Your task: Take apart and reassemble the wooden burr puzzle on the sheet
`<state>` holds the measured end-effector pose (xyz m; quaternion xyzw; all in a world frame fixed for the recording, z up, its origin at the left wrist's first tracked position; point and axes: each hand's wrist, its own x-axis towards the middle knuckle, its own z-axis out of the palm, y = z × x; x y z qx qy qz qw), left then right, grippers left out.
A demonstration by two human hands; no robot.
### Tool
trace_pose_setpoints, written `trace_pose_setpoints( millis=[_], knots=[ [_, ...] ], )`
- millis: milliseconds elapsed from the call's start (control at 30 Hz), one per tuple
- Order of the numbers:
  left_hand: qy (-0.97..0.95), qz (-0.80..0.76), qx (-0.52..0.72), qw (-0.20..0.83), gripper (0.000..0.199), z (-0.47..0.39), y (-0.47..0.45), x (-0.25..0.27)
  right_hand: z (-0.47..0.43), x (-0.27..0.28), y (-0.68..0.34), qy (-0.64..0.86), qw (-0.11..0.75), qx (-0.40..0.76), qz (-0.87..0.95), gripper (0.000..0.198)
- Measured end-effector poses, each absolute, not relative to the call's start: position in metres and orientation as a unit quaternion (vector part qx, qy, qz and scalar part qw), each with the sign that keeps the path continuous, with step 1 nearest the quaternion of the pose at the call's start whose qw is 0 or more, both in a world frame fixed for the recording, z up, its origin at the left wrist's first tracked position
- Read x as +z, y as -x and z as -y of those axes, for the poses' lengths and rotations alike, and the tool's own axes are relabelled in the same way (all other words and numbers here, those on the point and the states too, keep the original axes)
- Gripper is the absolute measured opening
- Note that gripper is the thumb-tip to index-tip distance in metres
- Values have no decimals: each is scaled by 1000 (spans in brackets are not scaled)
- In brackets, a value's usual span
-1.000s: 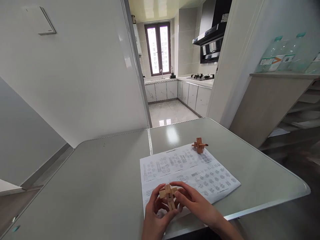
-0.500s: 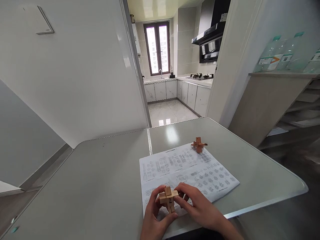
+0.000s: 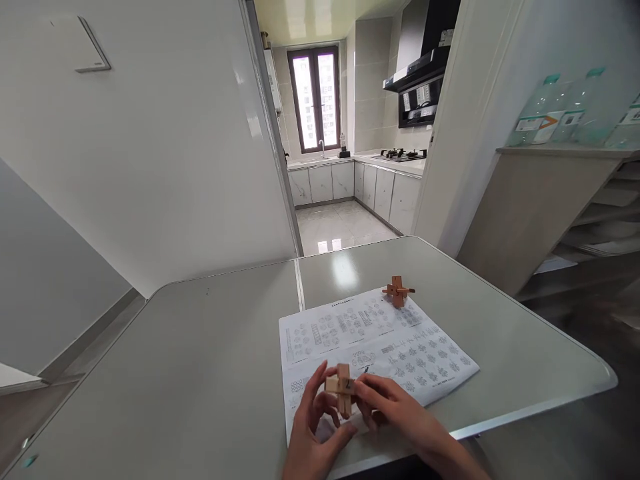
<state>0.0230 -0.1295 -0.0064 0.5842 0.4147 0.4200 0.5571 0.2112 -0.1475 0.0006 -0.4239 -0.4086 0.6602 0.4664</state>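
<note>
A pale wooden interlocking puzzle, built of crossed notched bars with a dark numeral on one, is held above a printed sheet. My right hand pinches its right side between thumb and fingers. My left hand curves around the left side, its thumb apart below the block and its fingers spread; whether a fingertip touches the wood I cannot tell. Beneath both hands lies the white instruction sheet with rows of small diagrams. A second, redder wooden puzzle rests at the sheet's far right corner.
The grey-green table has a seam left of the sheet. Plastic bottles stand on a cabinet at the right. Beyond the table a doorway opens on a kitchen with a stove.
The puzzle has turned in my right hand, so its numeral now lies sideways, and it sits slightly higher. My left fingers and thumb have loosened from it.
</note>
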Motion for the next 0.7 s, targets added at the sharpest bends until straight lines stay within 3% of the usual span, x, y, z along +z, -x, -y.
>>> trace_pose_setpoints(
  millis=[67,167,300,467,700],
  knots=[
    [-580,-417,434,549,83,125,-24,-7,143,-6,-215,400,512,706,283,46],
    [-553,-446,439,550,69,118,-23,-7,137,-12,-232,352,549,745,142,37],
    [-552,-473,397,560,58,113,-19,-6,128,-14,-261,335,613,714,53,28],
    [-566,-491,384,540,50,115,-18,-1,105,-22,-297,335,684,648,13,14],
    [-577,-478,399,528,54,115,-22,-6,81,-35,-325,340,696,633,5,17]
  ],
)
